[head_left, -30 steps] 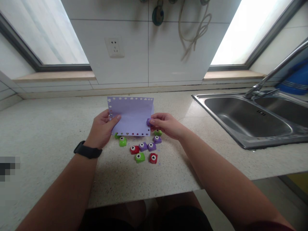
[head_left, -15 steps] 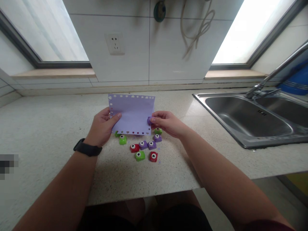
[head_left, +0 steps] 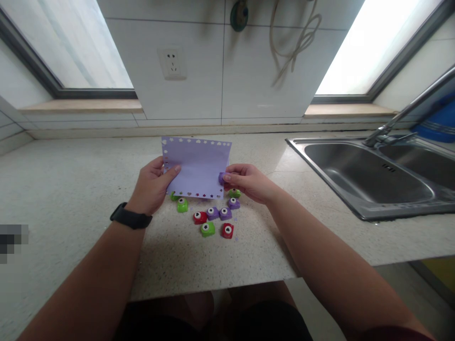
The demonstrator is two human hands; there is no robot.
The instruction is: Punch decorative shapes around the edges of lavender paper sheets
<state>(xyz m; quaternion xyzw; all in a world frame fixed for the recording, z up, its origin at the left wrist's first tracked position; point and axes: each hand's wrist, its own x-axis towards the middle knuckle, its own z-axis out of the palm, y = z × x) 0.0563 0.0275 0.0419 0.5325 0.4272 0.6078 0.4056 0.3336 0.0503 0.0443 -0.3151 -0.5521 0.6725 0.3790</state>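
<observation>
A sheet of purple paper (head_left: pixel 199 166) is held up over the counter, with small punched shapes along its top, left and bottom edges. My left hand (head_left: pixel 154 182) grips its left side, thumb on the front and fingers behind. At the right edge, my right hand (head_left: pixel 249 182) pinches a purple craft punch (head_left: pixel 222 178) that sits on the paper's border. Below the sheet lie several more punches: a green punch (head_left: pixel 182 205), a red punch (head_left: pixel 199 218), a purple punch (head_left: pixel 225 213), a second green punch (head_left: pixel 207 229) and another red punch (head_left: pixel 228 230).
A stainless steel sink (head_left: pixel 362 170) with a tap (head_left: pixel 380 132) is set into the speckled counter (head_left: pixel 88 203) on the right. Behind stands a tiled wall with a socket (head_left: pixel 172 63) and a hanging cable (head_left: pixel 302 42). Tiny purple paper bits lie near the punches.
The whole view has shifted slightly. Both hands, the paper and the punch keep nearly the same places relative to one another.
</observation>
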